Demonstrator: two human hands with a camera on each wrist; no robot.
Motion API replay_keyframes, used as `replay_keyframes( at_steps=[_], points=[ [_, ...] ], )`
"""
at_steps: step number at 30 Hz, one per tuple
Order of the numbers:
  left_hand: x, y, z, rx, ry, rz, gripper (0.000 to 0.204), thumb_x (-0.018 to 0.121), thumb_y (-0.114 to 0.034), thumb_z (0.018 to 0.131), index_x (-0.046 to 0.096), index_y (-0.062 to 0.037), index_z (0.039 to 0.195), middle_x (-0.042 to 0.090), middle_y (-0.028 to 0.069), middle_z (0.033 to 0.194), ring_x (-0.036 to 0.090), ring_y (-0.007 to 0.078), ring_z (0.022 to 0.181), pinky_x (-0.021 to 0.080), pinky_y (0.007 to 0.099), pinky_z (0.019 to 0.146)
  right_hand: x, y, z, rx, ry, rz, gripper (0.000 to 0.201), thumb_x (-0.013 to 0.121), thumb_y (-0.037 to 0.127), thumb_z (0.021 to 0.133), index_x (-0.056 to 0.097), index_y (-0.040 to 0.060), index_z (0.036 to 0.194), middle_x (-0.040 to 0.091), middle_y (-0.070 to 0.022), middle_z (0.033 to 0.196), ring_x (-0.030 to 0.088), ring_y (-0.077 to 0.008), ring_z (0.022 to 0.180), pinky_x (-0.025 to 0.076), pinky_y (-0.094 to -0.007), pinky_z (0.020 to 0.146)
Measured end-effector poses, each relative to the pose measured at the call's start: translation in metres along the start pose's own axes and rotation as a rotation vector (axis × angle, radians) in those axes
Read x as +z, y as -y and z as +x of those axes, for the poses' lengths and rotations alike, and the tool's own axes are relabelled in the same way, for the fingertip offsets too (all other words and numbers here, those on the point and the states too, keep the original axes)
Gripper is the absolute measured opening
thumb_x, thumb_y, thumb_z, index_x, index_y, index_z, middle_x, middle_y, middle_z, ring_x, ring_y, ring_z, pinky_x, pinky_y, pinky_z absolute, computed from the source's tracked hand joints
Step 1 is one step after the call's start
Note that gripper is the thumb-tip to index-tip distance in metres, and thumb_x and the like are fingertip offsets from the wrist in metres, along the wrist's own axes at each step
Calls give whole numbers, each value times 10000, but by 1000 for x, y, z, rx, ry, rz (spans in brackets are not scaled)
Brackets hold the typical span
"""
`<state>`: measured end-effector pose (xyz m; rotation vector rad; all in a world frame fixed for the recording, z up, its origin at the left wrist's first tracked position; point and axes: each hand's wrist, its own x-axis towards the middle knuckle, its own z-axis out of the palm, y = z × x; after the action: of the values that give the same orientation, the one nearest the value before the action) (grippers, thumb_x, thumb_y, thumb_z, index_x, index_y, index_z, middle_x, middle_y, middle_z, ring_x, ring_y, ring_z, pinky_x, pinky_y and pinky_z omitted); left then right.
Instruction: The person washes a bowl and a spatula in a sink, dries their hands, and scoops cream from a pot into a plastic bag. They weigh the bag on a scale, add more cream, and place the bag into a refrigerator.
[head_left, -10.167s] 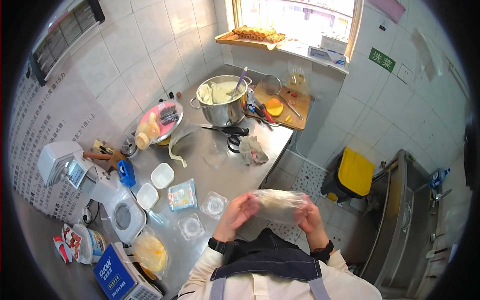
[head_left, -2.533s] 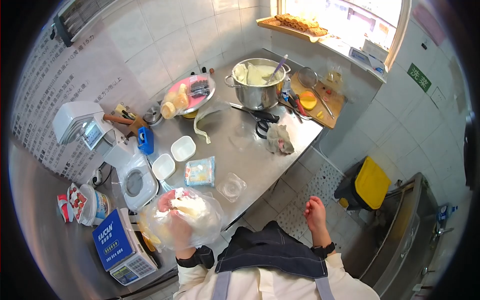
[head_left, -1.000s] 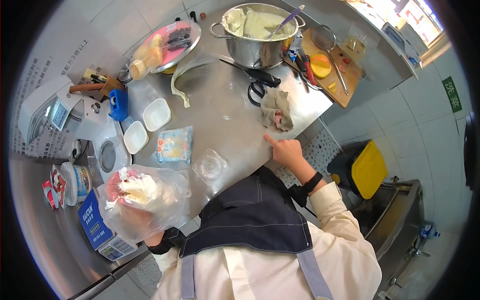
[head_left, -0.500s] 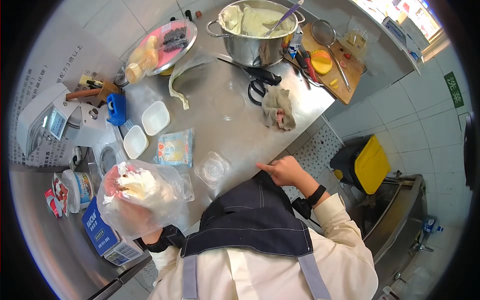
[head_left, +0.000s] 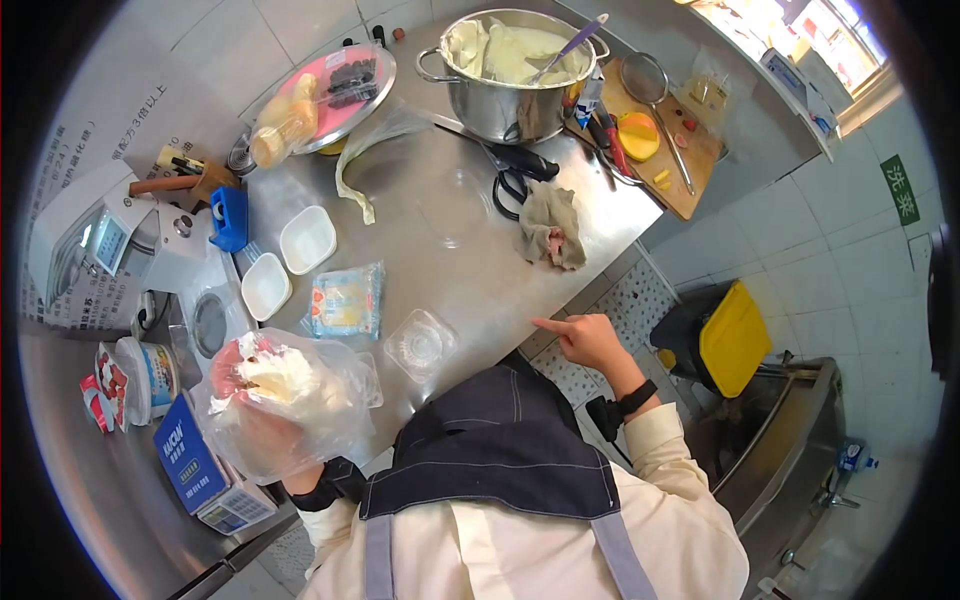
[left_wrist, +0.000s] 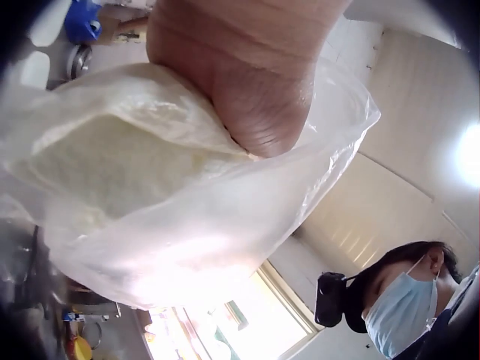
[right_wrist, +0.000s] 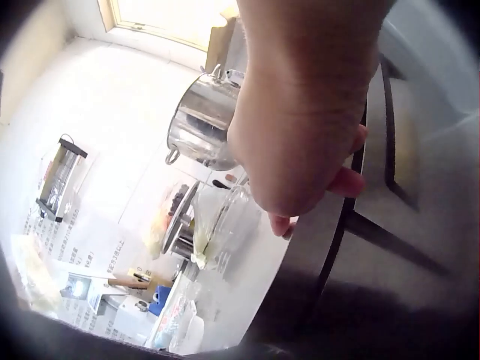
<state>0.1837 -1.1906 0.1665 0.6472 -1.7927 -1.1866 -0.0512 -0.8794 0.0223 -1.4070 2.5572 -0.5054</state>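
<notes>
My left hand (head_left: 262,425) grips a clear plastic bag (head_left: 335,410) over the table's front left. White cream (head_left: 285,372) shows at the bag's upper side, by my reddish fingertips. In the left wrist view, the bag (left_wrist: 180,217) hangs around the hand, and its plastic hides the fingers. Beyond the table's front edge, my right hand (head_left: 590,342) holds nothing. Its index finger points left and the other fingers are loosely curled. Beside the bag lie a clear plastic lid (head_left: 422,345) and a blue-and-white packet (head_left: 347,300).
A steel pot (head_left: 510,100) of pale cream stands at the back, with scissors (head_left: 510,190) and a grey cloth (head_left: 552,228) before it. A cutting board (head_left: 695,180) is at right. Two white tubs (head_left: 308,240) and a blue-boxed scale (head_left: 195,450) stand at left.
Both hands held the bag ten seconds ago; now only the left does, and it has moved left. The right hand let go and, this last second, shifted slightly near the table edge.
</notes>
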Motion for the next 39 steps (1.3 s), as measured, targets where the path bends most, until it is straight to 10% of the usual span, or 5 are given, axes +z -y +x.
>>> replay_keyframes(
  at_steps=[39],
  points=[
    [9,-2,-3,-39,80,-440,507,445,-377,896,371,-28,1256,515,140,1123,541,263,950,438,345,816,14,27,8,49,43,2,542,501,116,706,504,320,1208,564,-89,579,564,-272,526,436,-379,472]
  ],
)
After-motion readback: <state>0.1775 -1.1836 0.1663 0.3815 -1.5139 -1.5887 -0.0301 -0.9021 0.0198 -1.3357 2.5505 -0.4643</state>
